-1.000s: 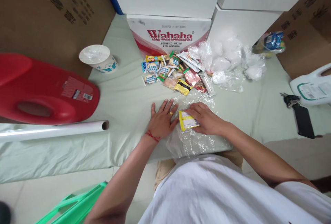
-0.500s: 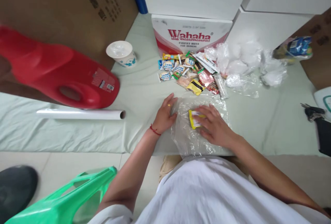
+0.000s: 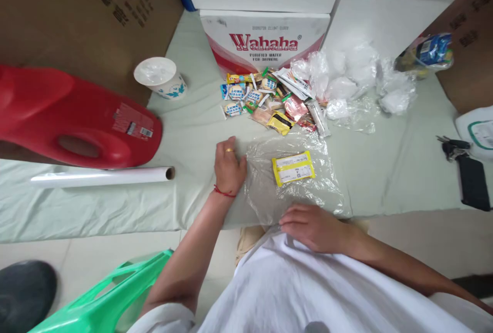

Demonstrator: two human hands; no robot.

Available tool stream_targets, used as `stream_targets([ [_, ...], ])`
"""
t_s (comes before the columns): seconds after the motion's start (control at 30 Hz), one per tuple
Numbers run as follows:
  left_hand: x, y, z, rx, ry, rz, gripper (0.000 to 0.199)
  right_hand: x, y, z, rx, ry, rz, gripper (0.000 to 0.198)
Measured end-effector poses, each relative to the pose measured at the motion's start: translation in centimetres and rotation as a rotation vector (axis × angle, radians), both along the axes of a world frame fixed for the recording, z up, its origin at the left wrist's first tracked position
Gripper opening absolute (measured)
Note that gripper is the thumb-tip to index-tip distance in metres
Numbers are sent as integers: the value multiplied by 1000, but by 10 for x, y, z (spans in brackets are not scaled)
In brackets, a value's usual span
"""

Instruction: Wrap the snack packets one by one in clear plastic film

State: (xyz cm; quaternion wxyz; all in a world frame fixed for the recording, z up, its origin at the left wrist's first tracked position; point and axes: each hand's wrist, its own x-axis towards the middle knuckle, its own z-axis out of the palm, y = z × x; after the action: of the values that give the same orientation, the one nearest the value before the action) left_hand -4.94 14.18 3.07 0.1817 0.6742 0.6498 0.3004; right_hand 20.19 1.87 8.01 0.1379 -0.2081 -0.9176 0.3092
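Note:
A clear, crinkled plastic sheet [image 3: 258,189] lies on the cloth-covered table in front of me. On it rests a small yellow-and-white snack packet [image 3: 294,168], label side up, touched by neither hand. My left hand [image 3: 230,169] lies on the cloth at the sheet's left edge, holding nothing, thumb apart from the bent fingers. Down at the table's near edge, my right hand [image 3: 314,228] has its fingers closed on the sheet's near edge; the fingertips are partly hidden. Just beyond the sheet is a pile of wrapped snacks [image 3: 265,98].
Crumpled clear plastic bundles [image 3: 342,86] lie behind and right of the snacks, before a Wahaha box [image 3: 265,40]. A paper cup [image 3: 160,77], red jug [image 3: 80,117] and white roll [image 3: 103,177] are at left. A black phone-like object [image 3: 473,181] and keys lie right.
My right hand has let go of the yellow packet and drawn back to the sheet's near edge. The packet now lies fully visible. My left hand stays beside the sheet; the view has shifted slightly.

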Motion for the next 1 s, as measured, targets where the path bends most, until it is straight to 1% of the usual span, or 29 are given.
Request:
stream_targets([
  [0.07,-3,-7,2,124,99,9,60,33,-10,7,1,27,-172,29],
  [0.1,-5,-12,3,174,148,-21,55,49,-16,9,17,24,-272,30],
  [0.13,-7,-18,5,200,186,-85,49,64,-22,10,37,4,-361,30],
  [0.17,-9,-26,7,205,210,-178,42,78,-28,8,55,-26,-429,33],
  [0.2,-10,-34,10,197,218,-300,38,90,-33,6,69,-64,-475,37],
  [0.27,-14,-52,18,162,191,-607,36,107,-43,-2,77,-140,-516,47],
  [0.33,-20,-70,25,112,143,-912,41,117,-49,-13,81,-181,-522,54],
  [0.37,-23,-78,26,84,132,-1023,45,121,-51,-19,88,-185,-527,55],
  [0.4,-28,-85,27,58,139,-1095,51,124,-53,-25,97,-177,-536,54],
  [0.43,-32,-90,25,40,161,-1129,55,127,-54,-30,107,-153,-549,51],
  [0.5,-42,-97,19,51,221,-1102,55,131,-55,-38,121,-70,-589,44],
  [0.57,-49,-101,13,90,237,-1030,43,133,-56,-44,117,17,-625,38],
  [0.67,-51,-103,11,71,152,-931,19,134,-54,-43,62,102,-644,31],
  [0.7,-50,-103,12,42,102,-907,13,134,-50,-41,36,121,-643,30],
  [0.73,-49,-102,14,10,45,-878,11,134,-46,-37,7,137,-643,28],
  [0.8,-46,-97,19,-57,-83,-803,13,135,-32,-25,-63,149,-648,22],
  [0.87,-43,-88,24,-145,-187,-680,17,134,-11,-10,-149,131,-664,20],
  [0.97,-40,-69,32,-262,-280,-464,31,132,28,14,-251,89,-708,28],
  [1.0,-40,-62,35,-281,-308,-426,35,131,42,21,-269,84,-721,29],
])
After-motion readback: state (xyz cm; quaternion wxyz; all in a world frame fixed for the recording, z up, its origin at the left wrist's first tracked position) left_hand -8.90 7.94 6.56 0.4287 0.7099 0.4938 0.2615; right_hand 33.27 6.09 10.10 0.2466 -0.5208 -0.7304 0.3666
